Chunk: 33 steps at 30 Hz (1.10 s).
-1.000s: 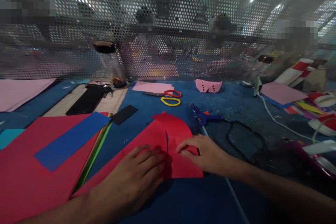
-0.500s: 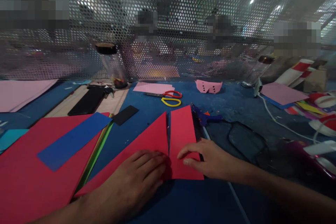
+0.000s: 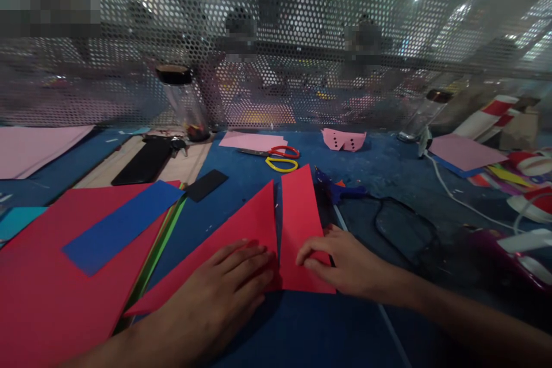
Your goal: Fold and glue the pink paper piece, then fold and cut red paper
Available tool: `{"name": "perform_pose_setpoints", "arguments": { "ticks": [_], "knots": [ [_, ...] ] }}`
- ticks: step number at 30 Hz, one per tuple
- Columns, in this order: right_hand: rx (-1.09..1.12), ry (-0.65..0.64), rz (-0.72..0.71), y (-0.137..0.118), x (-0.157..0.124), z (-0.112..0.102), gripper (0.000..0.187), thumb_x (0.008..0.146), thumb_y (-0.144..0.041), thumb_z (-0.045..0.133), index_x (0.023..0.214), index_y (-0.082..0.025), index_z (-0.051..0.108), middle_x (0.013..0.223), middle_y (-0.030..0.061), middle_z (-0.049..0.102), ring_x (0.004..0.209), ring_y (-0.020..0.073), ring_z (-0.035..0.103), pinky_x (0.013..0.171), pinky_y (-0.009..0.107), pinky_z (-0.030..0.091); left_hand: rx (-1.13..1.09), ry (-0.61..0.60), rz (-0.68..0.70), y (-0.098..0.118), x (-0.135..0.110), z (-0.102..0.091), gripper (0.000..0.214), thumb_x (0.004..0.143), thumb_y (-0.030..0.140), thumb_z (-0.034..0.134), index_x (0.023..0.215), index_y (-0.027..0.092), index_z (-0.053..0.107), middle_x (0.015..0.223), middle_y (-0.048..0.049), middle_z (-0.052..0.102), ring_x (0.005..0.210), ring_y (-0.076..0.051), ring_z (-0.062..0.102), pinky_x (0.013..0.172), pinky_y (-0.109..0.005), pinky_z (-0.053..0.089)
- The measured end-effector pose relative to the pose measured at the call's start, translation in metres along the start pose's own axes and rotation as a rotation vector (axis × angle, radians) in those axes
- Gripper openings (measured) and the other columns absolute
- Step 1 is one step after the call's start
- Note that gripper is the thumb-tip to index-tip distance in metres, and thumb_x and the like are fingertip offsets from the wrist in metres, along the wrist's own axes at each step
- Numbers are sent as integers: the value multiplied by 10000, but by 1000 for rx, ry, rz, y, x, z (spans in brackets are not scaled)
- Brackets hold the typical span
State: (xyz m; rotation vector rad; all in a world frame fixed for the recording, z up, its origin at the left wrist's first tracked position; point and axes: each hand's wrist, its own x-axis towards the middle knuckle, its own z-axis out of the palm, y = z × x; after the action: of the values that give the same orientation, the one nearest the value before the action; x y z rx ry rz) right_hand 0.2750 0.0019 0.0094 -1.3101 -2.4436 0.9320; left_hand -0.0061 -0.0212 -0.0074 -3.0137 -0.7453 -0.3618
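A red paper (image 3: pixel 302 207) lies on the blue table in front of me, with a slanted triangular part on the left and an upright strip on the right. Between the two parts runs a narrow gap; whether they join under my fingers is hidden. My left hand (image 3: pixel 237 284) rests flat on the triangular part, fingers stretched out. On the strip's lower right, my right hand (image 3: pixel 334 259) bends its thumb and forefinger close together against the red paper. Just beyond that hand lies a blue glue gun (image 3: pixel 345 191) with a black cord. Scissors (image 3: pixel 282 158) with red and yellow handles lie farther back.
To the left, a blue strip (image 3: pixel 123 227) lies on a stack of coloured sheets (image 3: pixel 52 299). Behind it are a black phone (image 3: pixel 142 161) and a jar (image 3: pixel 185 106). A pink cut-out (image 3: pixel 344 140) stands near the perforated screen (image 3: pixel 276 86). A purple object (image 3: pixel 511 253) sits right.
The red strip's top has tilted slightly left. My right hand's thumb and forefinger have drawn a little closer together on it. My left hand stays in place.
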Motion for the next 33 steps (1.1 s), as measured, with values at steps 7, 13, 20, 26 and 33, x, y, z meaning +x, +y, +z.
{"name": "perform_pose_setpoints", "arguments": {
  "ticks": [7, 13, 20, 26, 33],
  "knots": [
    [18, -16, 32, -4, -2, -2, 202, 914, -271, 628, 1081, -322, 729, 1115, -52, 772, 1001, 217, 680, 1055, 434, 350, -23, 11, -30, 0, 0, 0, 313, 979, 216, 569, 1277, 244, 659, 1384, -78, 668, 1265, -287, 622, 1066, -483, 502],
    [4, -56, -12, -2, -3, -4, 243, 917, -200, 588, 1070, -319, 735, 1081, -55, 777, 965, 195, 684, 1027, 413, 372, -42, 26, -30, 1, 2, -2, 305, 992, 202, 550, 1271, 251, 662, 1344, -78, 691, 1239, -272, 635, 1063, -471, 496],
    [-8, -44, -27, 0, -3, -4, 253, 905, -193, 589, 1060, -320, 744, 970, -44, 782, 950, 206, 668, 1016, 408, 386, -75, 63, -63, 2, 2, 0, 290, 992, 231, 563, 1261, 267, 668, 1327, -63, 696, 1228, -253, 640, 1097, -444, 466],
    [-5, -42, -25, 0, -4, -6, 272, 894, -161, 587, 1044, -325, 745, 978, -58, 780, 933, 183, 658, 995, 376, 398, -33, -1, -35, 1, 3, -6, 328, 994, 207, 544, 1300, 266, 648, 1355, -71, 683, 1243, -306, 631, 1033, -517, 507],
    [6, -45, -46, -3, -4, -9, 304, 875, -127, 571, 1044, -300, 755, 999, -44, 779, 927, 172, 656, 955, 339, 419, -37, -5, -23, 1, -1, -2, 351, 994, 173, 531, 1319, 257, 635, 1381, -78, 663, 1278, -294, 607, 1084, -511, 474]
  ]
}}
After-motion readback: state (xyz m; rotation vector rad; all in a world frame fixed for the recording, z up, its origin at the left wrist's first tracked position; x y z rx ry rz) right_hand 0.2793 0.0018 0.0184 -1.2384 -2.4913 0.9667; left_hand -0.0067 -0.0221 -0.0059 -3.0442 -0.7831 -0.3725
